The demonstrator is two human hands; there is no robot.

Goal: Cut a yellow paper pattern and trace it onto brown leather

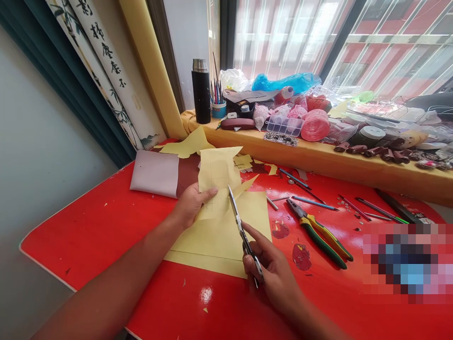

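Observation:
My left hand grips a piece of yellow paper by its lower left side, the thumb on top. Faint pencil lines mark this paper. In my right hand is a pair of metal scissors, fingers wrapped around the handles. The blades point up and away from me, their tips at the paper's right part, where a cut strip sticks out to the right. Below the held piece, larger yellow sheets lie flat on the red table.
Pliers with green and yellow handles lie to the right, near several pencils. A pale folder and paper scraps are behind my hands. On the windowsill stand a black thermos, a brush cup and craft supplies.

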